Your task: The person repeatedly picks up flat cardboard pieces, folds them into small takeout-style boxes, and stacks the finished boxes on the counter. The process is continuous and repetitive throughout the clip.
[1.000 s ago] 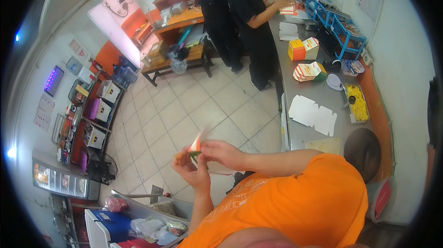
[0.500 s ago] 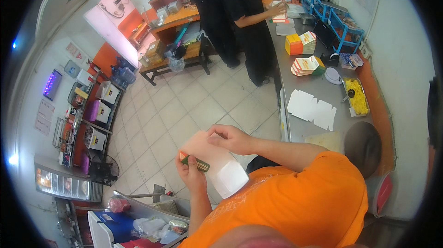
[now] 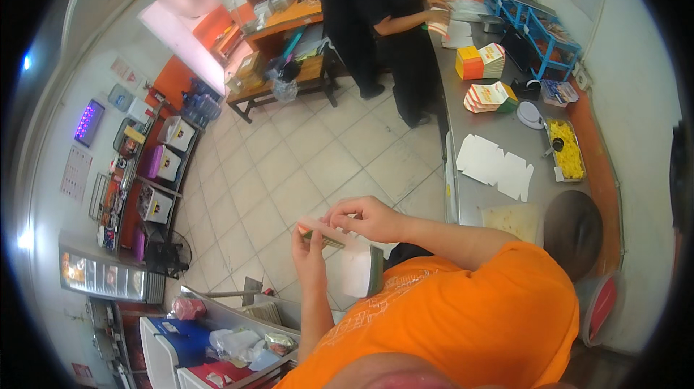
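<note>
my left hand (image 3: 309,257) pinches the upper-left end of the carton (image 3: 359,270), whose long axis slants down rightward to my orange shirt (image 3: 463,302). my right hand (image 3: 370,220) curls at its top edge; whether it grips, i can't tell. rightward, the steel bench (image 3: 470,199) bears a flat white sheet (image 3: 494,165); the floor (image 3: 311,147) is tiled.

A grey metal tabletop (image 3: 466,125) along the right wall (image 3: 640,143)
Flat white cardboard (image 3: 493,165) lies on it, two stacks of printed cartons (image 3: 490,97) (image 3: 480,62) beyond, a round white object (image 3: 530,116) and a tray (image 3: 560,174) of yellow pieces (image 3: 571,150) nearer the wall.
</note>
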Available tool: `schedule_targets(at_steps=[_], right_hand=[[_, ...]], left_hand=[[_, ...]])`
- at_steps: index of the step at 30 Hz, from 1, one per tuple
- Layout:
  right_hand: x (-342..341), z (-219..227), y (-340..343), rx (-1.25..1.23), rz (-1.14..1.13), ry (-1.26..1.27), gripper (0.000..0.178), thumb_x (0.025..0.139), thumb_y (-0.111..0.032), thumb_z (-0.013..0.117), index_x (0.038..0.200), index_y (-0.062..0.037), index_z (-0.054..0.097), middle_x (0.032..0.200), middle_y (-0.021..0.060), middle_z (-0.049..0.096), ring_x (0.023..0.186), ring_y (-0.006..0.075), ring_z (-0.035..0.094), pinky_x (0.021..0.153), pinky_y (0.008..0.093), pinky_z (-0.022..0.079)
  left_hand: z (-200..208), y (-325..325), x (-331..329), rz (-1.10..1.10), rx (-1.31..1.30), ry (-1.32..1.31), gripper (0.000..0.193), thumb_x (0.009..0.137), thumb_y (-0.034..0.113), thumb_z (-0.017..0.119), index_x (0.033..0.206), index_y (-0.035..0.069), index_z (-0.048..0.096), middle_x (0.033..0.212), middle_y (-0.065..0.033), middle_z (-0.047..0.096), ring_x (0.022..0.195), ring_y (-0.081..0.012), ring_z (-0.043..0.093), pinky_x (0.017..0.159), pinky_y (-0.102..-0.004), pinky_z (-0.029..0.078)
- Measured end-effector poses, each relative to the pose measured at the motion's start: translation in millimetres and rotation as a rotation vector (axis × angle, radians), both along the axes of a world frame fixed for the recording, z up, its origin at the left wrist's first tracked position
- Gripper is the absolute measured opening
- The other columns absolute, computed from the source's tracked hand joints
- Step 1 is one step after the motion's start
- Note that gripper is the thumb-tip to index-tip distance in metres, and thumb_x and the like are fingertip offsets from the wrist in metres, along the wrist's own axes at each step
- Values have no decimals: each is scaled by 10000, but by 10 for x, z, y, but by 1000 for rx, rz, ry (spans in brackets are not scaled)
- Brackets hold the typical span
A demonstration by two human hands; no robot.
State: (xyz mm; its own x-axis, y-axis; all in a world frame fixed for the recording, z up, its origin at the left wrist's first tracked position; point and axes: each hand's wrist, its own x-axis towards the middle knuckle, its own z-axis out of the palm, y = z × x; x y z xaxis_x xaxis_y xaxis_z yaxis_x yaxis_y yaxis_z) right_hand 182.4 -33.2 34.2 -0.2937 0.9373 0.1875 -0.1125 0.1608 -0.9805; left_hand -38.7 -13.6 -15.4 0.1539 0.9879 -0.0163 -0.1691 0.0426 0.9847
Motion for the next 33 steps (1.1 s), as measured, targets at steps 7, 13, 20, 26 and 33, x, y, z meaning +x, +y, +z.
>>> schedule_targets(at_steps=[7,13,20,26,33], right_hand=[[-93,46,-22,-123,-219,30,264,1044,-236,662,1145,1,719,1057,80,757,978,150,675,901,315,531],[40,-50,73,-31,-313,-54,222,1032,-206,656,1084,3,709,982,69,744,926,147,669,866,310,530],[205,-81,114,-104,-296,20,187,1014,-185,675,1048,-6,717,954,40,728,907,110,644,849,287,520],[232,-12,115,-69,-233,17,177,1004,-168,686,1030,5,713,947,30,721,912,97,639,845,280,520],[91,127,118,-62,-184,49,171,1013,-160,686,1061,3,703,983,36,724,940,101,650,864,279,526]], left_hand=[[190,-22,25,155,32,190,514,1020,71,676,1487,-41,494,1440,-157,588,1284,-228,611,926,-326,572],[330,-70,199,262,873,853,627,933,18,702,1516,-42,480,1533,-227,532,1424,-414,516,1110,-503,465],[366,-21,144,-64,1080,802,425,926,-33,660,1350,-16,652,1365,-221,656,1248,-411,623,1054,-489,496],[275,1,87,-128,744,445,250,968,-59,657,1210,-17,702,1232,-151,715,1099,-258,693,959,-365,537],[255,26,60,118,384,138,300,997,-1,703,1282,-19,609,1223,-104,687,1085,-178,678,970,-317,533]])
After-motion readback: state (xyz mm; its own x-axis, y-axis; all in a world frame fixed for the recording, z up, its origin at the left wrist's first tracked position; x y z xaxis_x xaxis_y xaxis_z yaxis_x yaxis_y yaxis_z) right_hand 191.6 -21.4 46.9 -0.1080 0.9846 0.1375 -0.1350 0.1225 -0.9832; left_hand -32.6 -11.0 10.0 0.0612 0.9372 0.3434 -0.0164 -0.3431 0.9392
